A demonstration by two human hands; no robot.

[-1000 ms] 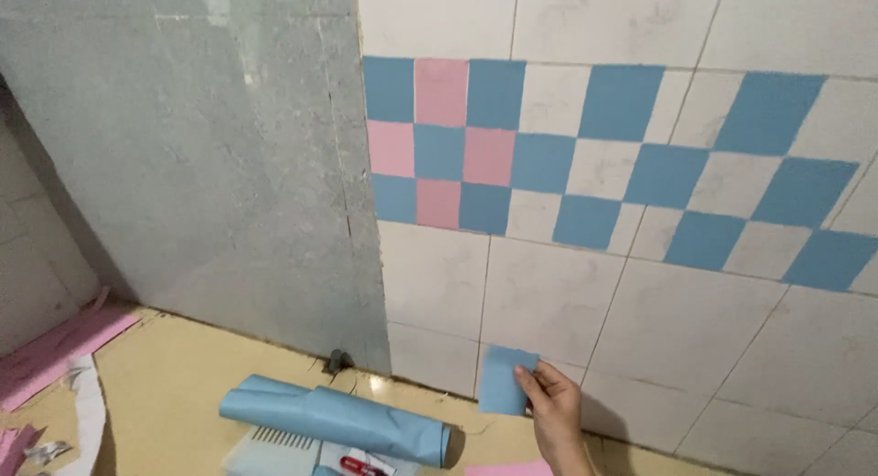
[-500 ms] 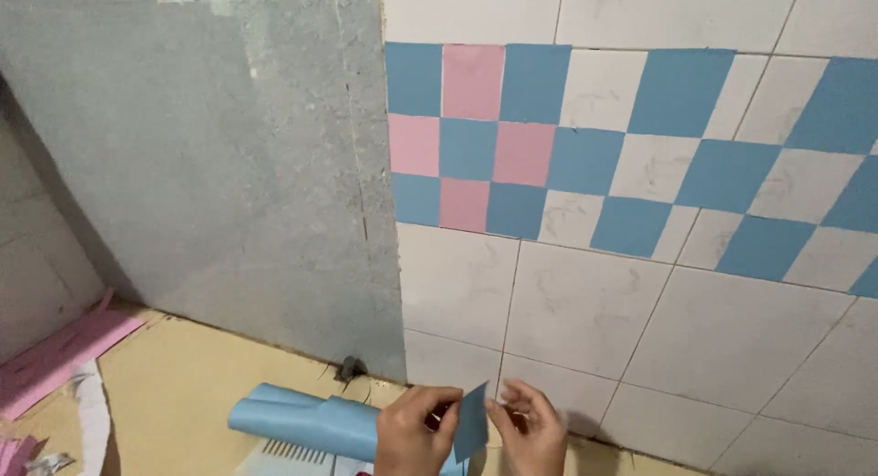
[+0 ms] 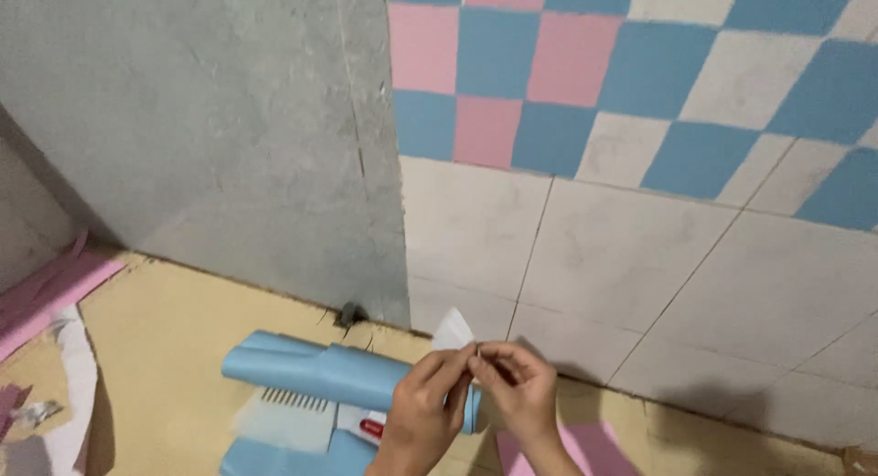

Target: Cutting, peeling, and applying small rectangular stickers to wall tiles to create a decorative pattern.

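Pinching a small pale sheet (image 3: 453,330) between them, the left hand (image 3: 425,403) and right hand (image 3: 517,389) meet fingertip to fingertip, apparently peeling its backing. Below lies a blue roll (image 3: 320,371) on the floor (image 3: 165,348); beyond, the checkered tiled wall (image 3: 640,165).

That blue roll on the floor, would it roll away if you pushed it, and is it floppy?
The blue roll lies on its side on the yellowish floor, so a sideways push would probably set it rolling. Its left end looks flattened and loose, so it may wobble and stop soon. It seems to be thin rolled sheet, so likely light and bendy in the middle when lifted.
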